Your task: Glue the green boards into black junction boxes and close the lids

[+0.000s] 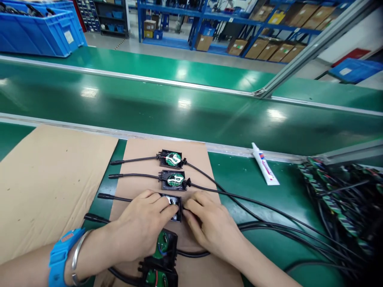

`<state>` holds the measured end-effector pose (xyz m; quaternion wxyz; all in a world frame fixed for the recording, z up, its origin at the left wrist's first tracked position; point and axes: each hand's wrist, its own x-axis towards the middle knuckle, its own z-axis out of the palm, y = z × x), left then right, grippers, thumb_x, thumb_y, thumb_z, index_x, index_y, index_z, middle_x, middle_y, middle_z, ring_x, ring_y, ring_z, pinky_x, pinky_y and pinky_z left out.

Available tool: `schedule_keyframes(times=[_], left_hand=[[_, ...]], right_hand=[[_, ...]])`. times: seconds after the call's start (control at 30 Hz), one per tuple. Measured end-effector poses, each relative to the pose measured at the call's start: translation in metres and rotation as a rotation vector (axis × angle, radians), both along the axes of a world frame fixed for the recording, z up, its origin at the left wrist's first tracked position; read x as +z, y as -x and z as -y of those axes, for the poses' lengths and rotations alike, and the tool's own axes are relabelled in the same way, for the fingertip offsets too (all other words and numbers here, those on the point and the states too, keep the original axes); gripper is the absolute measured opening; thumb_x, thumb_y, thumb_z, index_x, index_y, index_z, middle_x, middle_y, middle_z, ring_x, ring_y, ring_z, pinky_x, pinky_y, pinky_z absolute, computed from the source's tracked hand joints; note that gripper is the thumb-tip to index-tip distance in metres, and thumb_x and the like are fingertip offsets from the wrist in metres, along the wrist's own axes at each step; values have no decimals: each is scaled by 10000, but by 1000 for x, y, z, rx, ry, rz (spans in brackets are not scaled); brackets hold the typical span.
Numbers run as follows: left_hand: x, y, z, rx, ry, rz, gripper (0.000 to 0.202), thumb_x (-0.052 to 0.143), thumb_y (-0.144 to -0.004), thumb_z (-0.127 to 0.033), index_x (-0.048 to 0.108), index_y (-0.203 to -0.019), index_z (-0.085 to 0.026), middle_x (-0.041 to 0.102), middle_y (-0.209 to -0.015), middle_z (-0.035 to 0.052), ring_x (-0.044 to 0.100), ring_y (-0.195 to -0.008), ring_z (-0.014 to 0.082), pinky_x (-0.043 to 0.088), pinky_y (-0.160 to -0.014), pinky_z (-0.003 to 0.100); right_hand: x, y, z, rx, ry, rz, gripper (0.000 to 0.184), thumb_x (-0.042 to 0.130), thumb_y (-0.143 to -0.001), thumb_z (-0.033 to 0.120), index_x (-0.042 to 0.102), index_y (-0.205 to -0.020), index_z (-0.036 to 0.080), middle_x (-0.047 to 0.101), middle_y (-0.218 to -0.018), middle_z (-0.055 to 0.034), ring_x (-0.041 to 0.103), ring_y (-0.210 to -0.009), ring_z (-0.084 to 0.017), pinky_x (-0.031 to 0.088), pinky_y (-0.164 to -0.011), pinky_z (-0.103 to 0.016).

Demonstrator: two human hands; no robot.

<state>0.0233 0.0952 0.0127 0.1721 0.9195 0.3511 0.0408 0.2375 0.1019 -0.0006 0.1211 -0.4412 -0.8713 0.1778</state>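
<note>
Several small black housings with green circuit boards and black cables lie in a column on a cardboard sheet (pixel 140 187). Both hands work on the third housing (pixel 175 207). My left hand (pixel 143 227) curls over its left side, fingers pinched on its edge. My right hand (pixel 209 223) presses fingertips against its right end where the cable enters. Two finished-looking housings, the far one (pixel 171 159) and the second one (pixel 173 179), lie beyond. Two more housings, one (pixel 164 245) and another (pixel 158 275), lie nearer me, partly hidden by my left hand.
A white tube (pixel 265 164) lies on the green bench to the right. A heap of cabled units (pixel 344 199) fills the right edge. A larger cardboard sheet (pixel 50 187) lies left. A green conveyor belt (pixel 179 107) runs behind; blue bins (pixel 38 32) and shelving stand beyond.
</note>
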Motion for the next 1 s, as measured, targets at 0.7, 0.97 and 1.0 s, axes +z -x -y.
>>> schedule_keyframes(times=[0.7, 0.97, 1.0], left_hand=[[10, 41, -24, 291, 193, 129, 83, 580, -823, -208, 649, -867, -195, 649, -883, 31, 591, -884, 219, 466, -791, 358], [-3, 39, -30, 304, 230, 178, 82, 583, -792, -151, 635, -737, -181, 658, -783, 11, 605, -767, 181, 461, -709, 303], [-3, 39, -29, 301, 230, 183, 91, 580, -793, -145, 632, -726, -180, 658, -779, 10, 605, -764, 179, 461, -706, 300]], right_hand=[[19, 48, 29, 32, -203, 55, 421, 467, -897, 252, 597, -1225, 23, 621, -1025, -174, 478, -930, -289, 462, -817, -450], [11, 80, 19, 121, -162, 127, 363, 487, -913, 350, 721, -903, 73, 606, -900, -154, 473, -890, -276, 446, -779, -435], [13, 80, 17, 142, -129, 121, 364, 468, -924, 345, 722, -871, 89, 601, -881, -144, 473, -900, -276, 442, -789, -440]])
